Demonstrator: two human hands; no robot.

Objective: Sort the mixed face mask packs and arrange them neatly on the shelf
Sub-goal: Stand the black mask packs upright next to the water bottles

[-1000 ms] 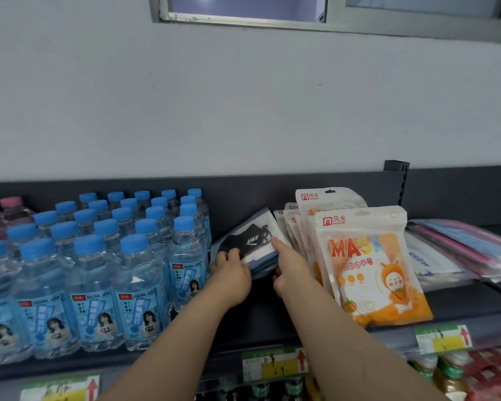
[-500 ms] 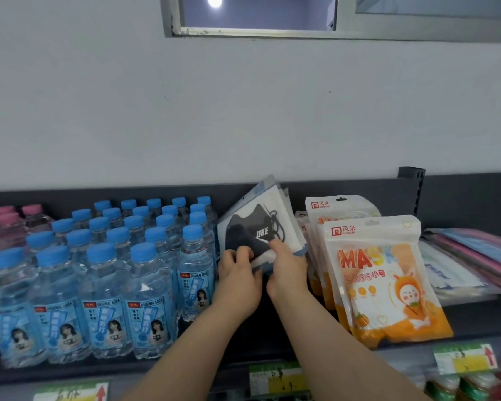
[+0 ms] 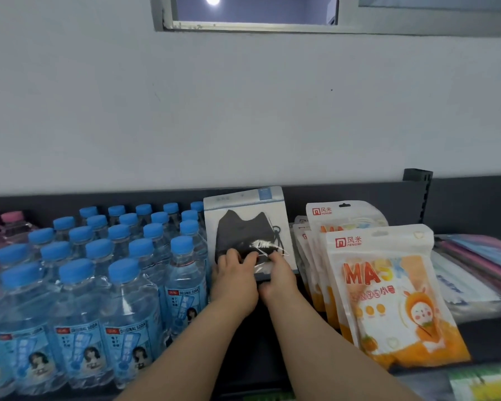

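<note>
Dark shelf (image 3: 492, 337) is running under a pale wall, w/ blue-capped water bottles (image 3: 122, 285) crowding the left side. You're holding the black mask pack (image 3: 245, 224) upright btwn the bottles and the orange mask packs (image 3: 388, 299), probably so it's standing face-out like its neighbours. Your left hand (image 3: 235, 280) and right hand (image 3: 279, 277) are both pinching its lower edge, fingers curling over the front. Pack is showing white backing, a blue-grey header strip and a black mask w/ white logo, glare blurring it. Can't tell if more packs are sitting behind. Flat pastel packs (image 3: 480, 256) are lying far right.
</note>
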